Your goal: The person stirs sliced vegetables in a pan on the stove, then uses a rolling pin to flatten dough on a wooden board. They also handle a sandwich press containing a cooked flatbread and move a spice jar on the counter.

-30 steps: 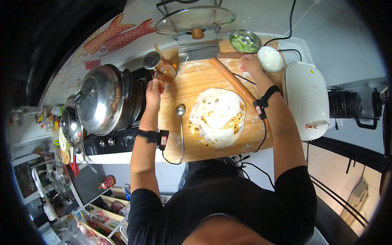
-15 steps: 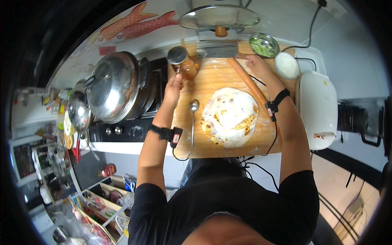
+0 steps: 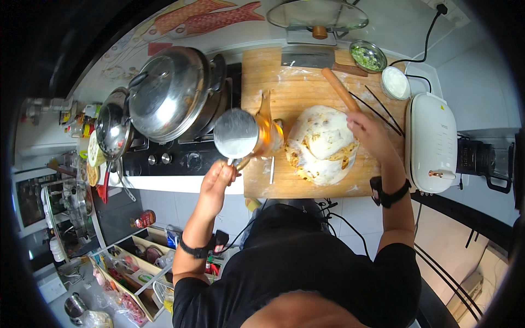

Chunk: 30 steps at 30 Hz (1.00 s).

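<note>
My left hand [image 3: 219, 177] grips the handle of a glass jug [image 3: 267, 134] with amber liquid inside and a metal lid, raised over the left edge of the wooden board [image 3: 262, 76]. A round of dough [image 3: 321, 143], floury white with brown-yellow patches, lies right of the jug. My right hand [image 3: 369, 131] is over the near end of a rolling pin [image 3: 340, 90], fingers loosely bent and apart; whether they touch the pin is unclear. The jug mostly hides a spoon [image 3: 272, 170], leaving only its handle visible.
A cleaver [image 3: 309, 57] lies at the board's back near bowls of chopped greens [image 3: 367, 56] and white powder [image 3: 396, 82]. Dark chopsticks [image 3: 385, 111] are beside the pin. A big lidded pot [image 3: 167, 93] stands on the left stove; a white electric appliance [image 3: 433, 145] is at right.
My left hand has brought the jug from the board's back left toward me. My right hand has drawn back from beside the cleaver's handle to the pin's near end. The view has shifted.
</note>
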Available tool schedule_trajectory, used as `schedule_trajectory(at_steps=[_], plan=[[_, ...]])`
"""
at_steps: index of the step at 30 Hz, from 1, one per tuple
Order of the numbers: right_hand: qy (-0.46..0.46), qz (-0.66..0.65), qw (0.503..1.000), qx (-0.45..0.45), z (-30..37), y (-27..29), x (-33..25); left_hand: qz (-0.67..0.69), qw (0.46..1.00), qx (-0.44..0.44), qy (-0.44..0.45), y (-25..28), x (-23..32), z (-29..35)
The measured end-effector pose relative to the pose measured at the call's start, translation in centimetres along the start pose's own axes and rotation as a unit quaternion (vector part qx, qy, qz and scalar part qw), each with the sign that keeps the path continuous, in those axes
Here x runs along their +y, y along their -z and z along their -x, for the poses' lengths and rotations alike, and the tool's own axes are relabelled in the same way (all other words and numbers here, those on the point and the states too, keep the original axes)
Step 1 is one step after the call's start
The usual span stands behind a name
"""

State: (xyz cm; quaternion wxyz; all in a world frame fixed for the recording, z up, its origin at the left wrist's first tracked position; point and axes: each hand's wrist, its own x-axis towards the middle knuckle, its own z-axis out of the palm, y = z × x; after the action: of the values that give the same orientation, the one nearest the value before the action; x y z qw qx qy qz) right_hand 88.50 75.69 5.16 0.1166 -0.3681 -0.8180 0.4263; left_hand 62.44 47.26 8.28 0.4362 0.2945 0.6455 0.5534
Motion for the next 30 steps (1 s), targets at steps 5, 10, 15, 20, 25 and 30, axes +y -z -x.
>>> schedule_trajectory(at_steps=[5, 10, 15, 20, 25, 30], plan=[[0.031, -0.031, 0.997, -0.064, 5.9, -5.2, -6.7, 0.006, 1.000, -0.002, -0.002, 6.4, 1.1, 9.1], [0.070, 0.011, 0.985, -0.155, 10.2, -15.4, -14.8, 0.001, 0.998, 0.059, -0.020, 16.7, 1.5, 20.1], [0.113, -0.032, 0.940, -0.321, 12.8, -30.5, -25.6, 0.008, 0.989, 0.135, -0.066, 30.0, 2.1, 32.0], [0.197, 0.019, 0.852, -0.485, 13.2, -41.9, -33.0, -0.048, 0.951, 0.290, -0.094, 40.8, 3.2, 40.2], [0.238, 0.091, 0.828, -0.500, 11.4, -50.3, -36.1, -0.036, 0.910, 0.395, -0.121, 51.7, 4.5, 41.9], [0.204, 0.128, 0.837, -0.492, 8.0, -57.9, -36.2, -0.017, 0.896, 0.417, -0.149, 63.5, 6.7, 37.1]])
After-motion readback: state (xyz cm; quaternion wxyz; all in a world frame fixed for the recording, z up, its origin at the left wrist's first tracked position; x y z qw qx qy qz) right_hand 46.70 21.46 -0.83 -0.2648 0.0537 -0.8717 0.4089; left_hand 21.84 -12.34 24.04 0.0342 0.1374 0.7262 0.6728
